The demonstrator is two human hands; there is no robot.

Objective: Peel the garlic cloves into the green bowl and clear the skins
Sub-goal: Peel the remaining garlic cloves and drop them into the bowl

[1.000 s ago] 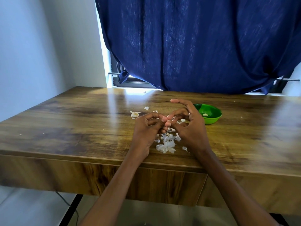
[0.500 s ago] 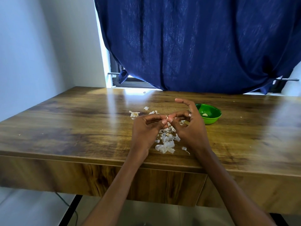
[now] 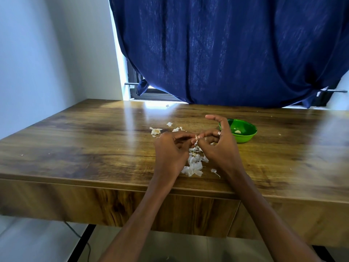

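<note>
Over the wooden table [image 3: 94, 144], my left hand [image 3: 171, 150] and my right hand [image 3: 220, 146] meet fingertip to fingertip. Both pinch a small garlic clove [image 3: 196, 138], of which only a pale sliver shows between the fingers. My right index finger sticks out straight toward the back. Under and in front of the hands lies a heap of white garlic skins [image 3: 193, 165]. The green bowl [image 3: 243, 132] stands just right of my right hand, partly hidden by it, with one peeled clove [image 3: 237, 131] inside.
More skin pieces [image 3: 155, 131] lie scattered on the table behind my left hand, and small crumbs dot the surface. A dark blue curtain [image 3: 226, 53] hangs over the window at the table's far edge. A white wall stands to the left.
The hands have shifted slightly and the fingertips now pinch closer together on the clove. The right index finger stays stretched out. The bowl and skins have not moved.
</note>
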